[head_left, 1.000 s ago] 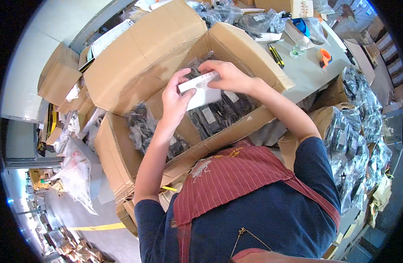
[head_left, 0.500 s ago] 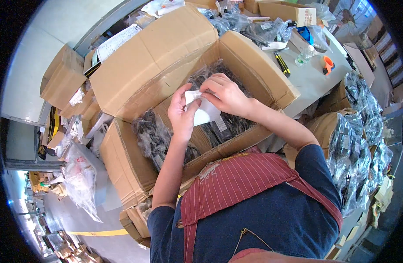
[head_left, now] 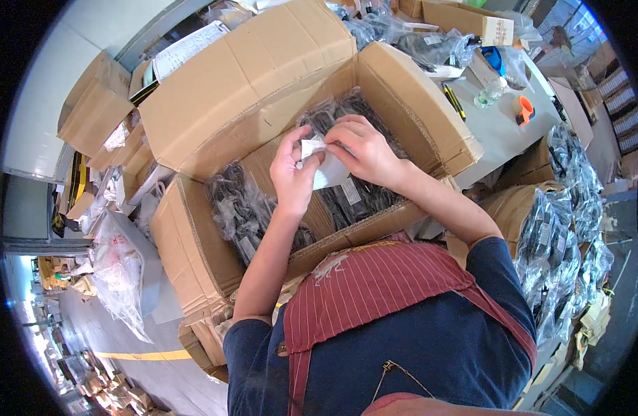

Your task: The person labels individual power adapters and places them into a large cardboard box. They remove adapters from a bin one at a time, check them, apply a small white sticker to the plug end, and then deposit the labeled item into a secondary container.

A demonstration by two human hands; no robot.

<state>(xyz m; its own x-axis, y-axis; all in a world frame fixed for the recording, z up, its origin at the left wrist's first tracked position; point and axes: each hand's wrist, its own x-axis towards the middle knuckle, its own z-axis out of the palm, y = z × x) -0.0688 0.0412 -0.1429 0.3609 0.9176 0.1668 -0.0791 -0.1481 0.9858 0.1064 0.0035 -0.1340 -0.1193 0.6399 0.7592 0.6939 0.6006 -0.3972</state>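
Both my hands hold a small white paper sheet (head_left: 330, 173) above an open cardboard box (head_left: 225, 149). My left hand (head_left: 293, 177) grips its left edge between thumb and fingers. The fingertips of my right hand (head_left: 364, 152) pinch the sheet's upper edge, where a corner looks folded or lifted. Whether it is a label sheet I cannot tell. Below, inside the box, dark items in clear plastic bags (head_left: 239, 208) lie on the left. More bagged dark items (head_left: 360, 201) with white labels lie on the right, partly hidden by my hands.
On the grey table (head_left: 485, 132) at the right are a black-and-yellow cutter (head_left: 454, 102), a clear bottle (head_left: 491, 92) and an orange tape dispenser (head_left: 523, 109). Bagged goods (head_left: 547, 243) hang over cartons at the right. A plastic-lined bin (head_left: 125, 270) stands at the left.
My hands stay over the box with the paper. The right fingers have shifted slightly along its upper edge, and the sheet's top now looks more folded. The whole view has shifted a little.
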